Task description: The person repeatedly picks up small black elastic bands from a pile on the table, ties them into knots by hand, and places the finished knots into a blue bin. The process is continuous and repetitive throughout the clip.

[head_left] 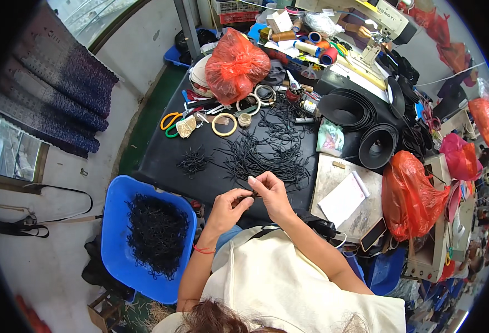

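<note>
The thumb and forefinger of the left hand (227, 212) and those of the right hand (274, 197) are closed in 2 pinches that nearly meet at the table's near edge, the right pinch slightly farther out. Both appear to grip a small dark piece (255, 195), perhaps black cord, which sits between the 2 sets of fingertips. It is too small and too covered to tell which way it points or how its long axis runs.

Just beyond the fingers, on the far side, a pile of black cords (266, 161) lies on the dark table (164, 150). The right hand is nearer to it. In the near part of the pile, many strands lie side by side, their long axis running left to right in a shallow curve; farther out they loosen into a tangle stretching toward the far side.

A small clump of cord (194, 161) lies left of the pile, its strands pointing every way. To the left of the left forearm stands a blue tub (111, 216) holding a heap of black loops (157, 236). Right of the pile is a pale board (322, 186) bearing a white pad (344, 200).
</note>
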Demonstrator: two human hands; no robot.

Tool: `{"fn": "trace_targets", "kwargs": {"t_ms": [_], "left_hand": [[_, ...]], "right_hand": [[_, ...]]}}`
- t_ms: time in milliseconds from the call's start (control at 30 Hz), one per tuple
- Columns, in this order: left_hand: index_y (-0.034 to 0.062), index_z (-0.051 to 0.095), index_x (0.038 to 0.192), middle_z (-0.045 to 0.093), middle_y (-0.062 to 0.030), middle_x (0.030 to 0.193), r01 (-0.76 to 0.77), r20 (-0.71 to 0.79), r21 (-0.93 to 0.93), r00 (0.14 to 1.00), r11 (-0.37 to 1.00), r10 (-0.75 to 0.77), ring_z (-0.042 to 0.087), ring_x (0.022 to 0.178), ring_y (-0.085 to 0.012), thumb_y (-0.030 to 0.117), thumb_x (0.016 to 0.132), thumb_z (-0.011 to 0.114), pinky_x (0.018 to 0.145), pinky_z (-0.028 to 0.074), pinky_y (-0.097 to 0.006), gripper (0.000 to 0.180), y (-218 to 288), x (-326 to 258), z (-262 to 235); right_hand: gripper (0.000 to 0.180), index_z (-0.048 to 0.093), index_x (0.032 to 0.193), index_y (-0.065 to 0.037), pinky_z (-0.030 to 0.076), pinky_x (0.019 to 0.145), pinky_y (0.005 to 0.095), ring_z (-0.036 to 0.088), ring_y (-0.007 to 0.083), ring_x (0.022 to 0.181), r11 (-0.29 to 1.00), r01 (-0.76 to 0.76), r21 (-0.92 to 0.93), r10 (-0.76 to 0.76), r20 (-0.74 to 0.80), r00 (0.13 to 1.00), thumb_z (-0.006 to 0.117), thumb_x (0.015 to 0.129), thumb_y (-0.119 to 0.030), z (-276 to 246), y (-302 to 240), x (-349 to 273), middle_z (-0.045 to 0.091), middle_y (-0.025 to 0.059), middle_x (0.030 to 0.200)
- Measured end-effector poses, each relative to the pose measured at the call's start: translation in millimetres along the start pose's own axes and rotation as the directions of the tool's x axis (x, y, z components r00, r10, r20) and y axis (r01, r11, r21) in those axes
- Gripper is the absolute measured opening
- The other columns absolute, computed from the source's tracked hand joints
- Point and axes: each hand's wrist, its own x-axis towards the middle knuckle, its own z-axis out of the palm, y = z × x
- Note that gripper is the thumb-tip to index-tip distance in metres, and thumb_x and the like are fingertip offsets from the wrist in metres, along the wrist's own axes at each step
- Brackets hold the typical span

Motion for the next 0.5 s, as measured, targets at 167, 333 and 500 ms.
{"fn": "trace_targets", "kwargs": {"t_ms": [167, 333, 500], "left_hand": [[-0.0025, 0.061, 0.098, 0.062, -0.0032, 0.078, 0.038, -0.003, 0.010, 0.999, 0.999, -0.038, 0.056, 0.070, -0.0056, 0.008, 0.085, 0.060, 0.064, 0.046, -0.020, 0.016, 3.3, -2.0, -5.9], [-0.0003, 0.061, 0.096, 0.061, -0.0015, 0.074, 0.115, 0.017, -0.137, 0.993, 0.984, -0.113, 0.054, 0.065, -0.0055, 0.013, 0.086, 0.060, 0.060, 0.044, -0.019, 0.017, 2.5, -2.9, -4.4], [0.0014, 0.062, 0.094, 0.057, 0.0017, 0.073, 0.074, -0.003, -0.253, 0.997, 0.965, -0.077, 0.048, 0.064, -0.0034, 0.015, 0.087, 0.059, 0.059, 0.039, -0.018, 0.016, 0.3, -6.9, 2.2]], "right_hand": [[0.028, 0.054, 0.072, -0.004, 0.032, 0.049, 0.0187, 0.042, 0.0028, 0.056, 0.978, -0.015, -0.209, 0.033, 0.085, 0.996, 0.064, 0.084, -0.028, -4.8, -12.0, -0.8, 0.050, -0.0044, 0.061], [0.031, 0.053, 0.067, -0.003, 0.031, 0.048, 0.0204, 0.039, 0.0029, 0.054, 0.948, 0.047, -0.315, -0.022, 0.080, 0.997, 0.062, 0.085, -0.027, -5.0, -6.3, -2.1, 0.046, -0.0039, 0.057], [0.033, 0.050, 0.063, -0.004, 0.031, 0.046, 0.0209, 0.038, 0.0030, 0.052, 0.955, 0.134, -0.264, -0.114, 0.089, 0.990, 0.060, 0.087, -0.025, -3.1, 1.1, -3.0, 0.045, -0.0037, 0.056]]}}
